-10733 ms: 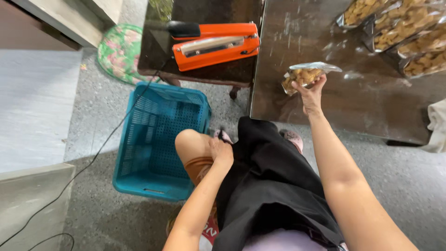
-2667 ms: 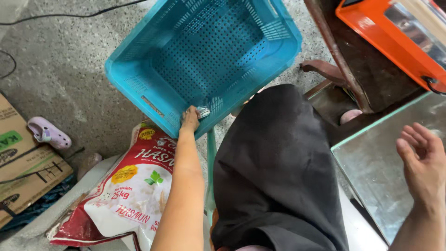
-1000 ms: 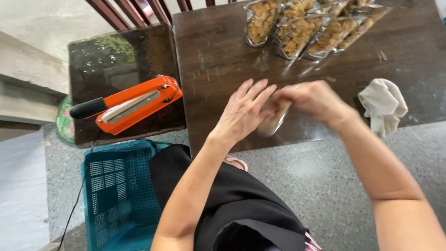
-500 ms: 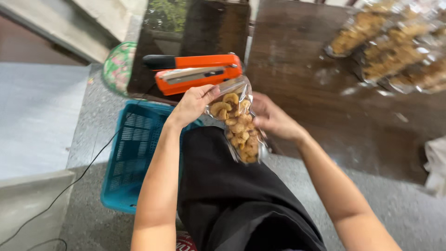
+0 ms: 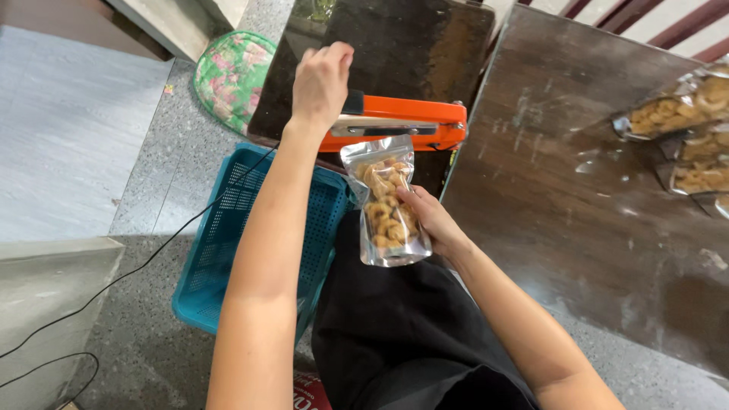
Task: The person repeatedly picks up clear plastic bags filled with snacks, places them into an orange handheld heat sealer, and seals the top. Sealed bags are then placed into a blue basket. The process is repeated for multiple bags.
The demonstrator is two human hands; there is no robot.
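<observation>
Now pressing with left hand closed on orange heat sealer handle; right hand gripping cashew pouch, top edge clamped above it. Sealing underway, release pending.

Grey speckled floor, dark scuffed wooden table, daylight.

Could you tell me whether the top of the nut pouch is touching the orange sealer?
Touching: the head view shows the pouch top edge tucked under the orange sealer bar, no gap.
</observation>
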